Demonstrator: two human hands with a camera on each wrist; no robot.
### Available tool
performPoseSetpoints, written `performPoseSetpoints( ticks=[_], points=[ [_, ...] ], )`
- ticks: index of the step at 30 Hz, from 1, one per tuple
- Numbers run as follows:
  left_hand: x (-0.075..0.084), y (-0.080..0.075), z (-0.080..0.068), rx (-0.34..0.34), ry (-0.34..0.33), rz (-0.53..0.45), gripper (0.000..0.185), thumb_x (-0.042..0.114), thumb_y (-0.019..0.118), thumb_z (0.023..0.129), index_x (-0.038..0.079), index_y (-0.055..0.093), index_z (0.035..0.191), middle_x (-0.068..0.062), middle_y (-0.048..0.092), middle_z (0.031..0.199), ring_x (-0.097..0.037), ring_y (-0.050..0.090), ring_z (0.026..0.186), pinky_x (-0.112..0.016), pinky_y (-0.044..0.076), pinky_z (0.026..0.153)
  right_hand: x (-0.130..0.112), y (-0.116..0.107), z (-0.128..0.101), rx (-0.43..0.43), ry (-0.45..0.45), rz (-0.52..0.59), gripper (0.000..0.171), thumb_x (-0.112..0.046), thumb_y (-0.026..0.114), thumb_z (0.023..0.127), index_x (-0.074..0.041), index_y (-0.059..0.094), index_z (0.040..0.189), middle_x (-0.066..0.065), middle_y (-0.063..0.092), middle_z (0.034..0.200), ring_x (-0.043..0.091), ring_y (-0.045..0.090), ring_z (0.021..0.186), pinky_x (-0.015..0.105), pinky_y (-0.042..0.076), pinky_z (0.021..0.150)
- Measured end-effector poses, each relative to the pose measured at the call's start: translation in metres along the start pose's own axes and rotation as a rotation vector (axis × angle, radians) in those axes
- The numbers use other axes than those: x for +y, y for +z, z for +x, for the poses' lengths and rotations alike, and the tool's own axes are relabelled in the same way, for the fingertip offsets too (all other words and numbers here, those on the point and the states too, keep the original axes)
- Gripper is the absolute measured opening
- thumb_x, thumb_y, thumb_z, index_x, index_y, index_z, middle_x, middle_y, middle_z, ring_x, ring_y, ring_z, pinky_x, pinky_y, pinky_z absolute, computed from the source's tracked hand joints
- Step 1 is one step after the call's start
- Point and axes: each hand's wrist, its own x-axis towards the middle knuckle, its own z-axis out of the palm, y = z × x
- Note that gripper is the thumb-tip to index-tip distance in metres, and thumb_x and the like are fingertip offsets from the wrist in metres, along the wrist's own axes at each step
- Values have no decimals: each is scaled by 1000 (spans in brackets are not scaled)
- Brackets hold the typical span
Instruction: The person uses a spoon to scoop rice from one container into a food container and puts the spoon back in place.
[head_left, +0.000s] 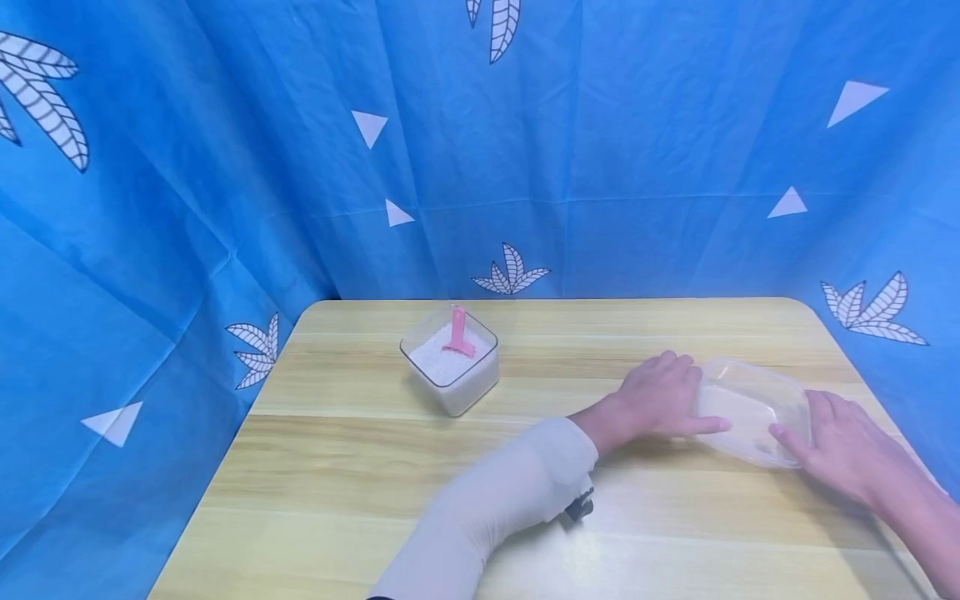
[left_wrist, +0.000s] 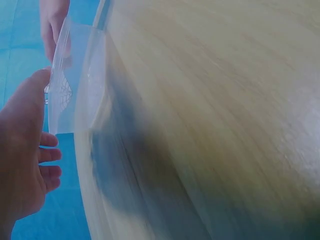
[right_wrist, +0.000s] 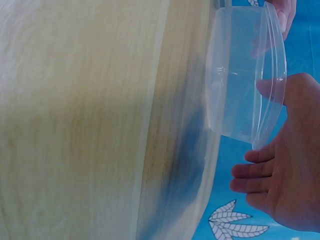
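An empty, see-through plastic container (head_left: 750, 404) is at the right side of the table, its rim facing up. My left hand (head_left: 667, 400) holds its left end, with the thumb at the rim. At the opposite end, my right hand (head_left: 855, 446) grips the container, thumb over the edge. In the right wrist view, the right thumb shows through the clear wall of the container (right_wrist: 237, 75), while the other fingers stay outside below the rim. The left wrist view shows the container (left_wrist: 82, 85) close over the tabletop.
Left of centre on the wooden table (head_left: 337, 475) stands a clear square tub (head_left: 472, 387) filled with white granules. A pink scoop (head_left: 458, 333) stands upright in the granules. Blue patterned cloth (head_left: 637, 150) hangs behind and along the sides of the table.
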Motion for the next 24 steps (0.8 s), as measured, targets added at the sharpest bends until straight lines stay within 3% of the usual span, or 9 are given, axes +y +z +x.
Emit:
performPoseSetpoints(
  ticks=[6, 13, 18, 24],
  points=[
    [5, 0, -1, 7, -4, 20, 78, 86, 35, 92, 23, 59, 130, 12, 60, 112, -5, 48, 97, -17, 42, 81, -1, 2, 0, 7, -27, 13, 85, -44, 50, 107, 27, 26, 146, 56, 35, 137, 69, 40, 119, 78, 34, 98],
    [11, 6, -1, 32, -7, 72, 72, 79, 31, 97, 20, 58, 129, 10, 59, 118, -5, 49, 107, -16, 44, 93, 2, 5, 0, 23, -36, -23, 82, -42, 50, 106, 29, 30, 141, 56, 38, 134, 70, 43, 116, 76, 36, 97],
    [14, 10, -4, 84, -4, 107, 60, 70, 32, 100, 20, 59, 121, 9, 57, 111, -6, 47, 103, -17, 42, 88, 4, 5, 2, 24, -47, -36, 80, -41, 51, 106, 29, 33, 139, 55, 41, 133, 70, 44, 114, 76, 37, 94],
    [16, 9, -6, 77, -24, 111, 53, 63, 31, 102, 21, 56, 122, 10, 54, 115, -6, 45, 105, -17, 39, 88, 3, 3, 2, 6, -33, -50, 76, -41, 49, 106, 27, 35, 138, 54, 43, 132, 68, 43, 115, 75, 35, 94]
  ],
)
